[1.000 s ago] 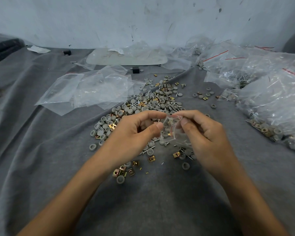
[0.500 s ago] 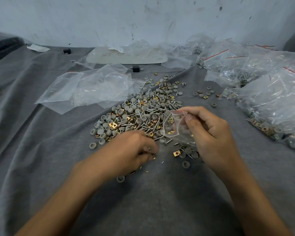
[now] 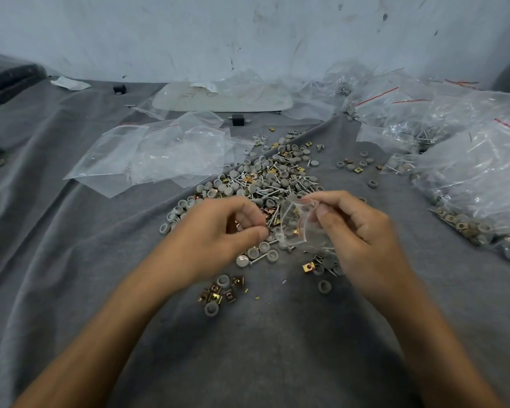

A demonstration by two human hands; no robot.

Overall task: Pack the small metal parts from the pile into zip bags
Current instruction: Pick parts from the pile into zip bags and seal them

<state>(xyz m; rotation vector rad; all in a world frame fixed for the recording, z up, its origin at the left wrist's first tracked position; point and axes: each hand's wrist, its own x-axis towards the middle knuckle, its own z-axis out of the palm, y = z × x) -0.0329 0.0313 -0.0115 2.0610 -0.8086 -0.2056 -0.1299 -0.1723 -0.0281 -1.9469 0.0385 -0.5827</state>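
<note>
The right hand (image 3: 361,231) pinches a small zip bag (image 3: 299,228) at its mouth between thumb and forefinger, the other fingers curled behind it. A few parts show inside the clear plastic. The bag hangs just over the near edge of the pile (image 3: 265,178) of grey caps, screws and brass clips on the grey cloth (image 3: 71,260). The left hand (image 3: 215,234) sits beside the bag, fingers (image 3: 248,214) curled in to the thumb; I cannot tell whether they hold a part. Empty bags (image 3: 165,154) lie behind on the left, filled bags (image 3: 471,160) on the right.
</note>
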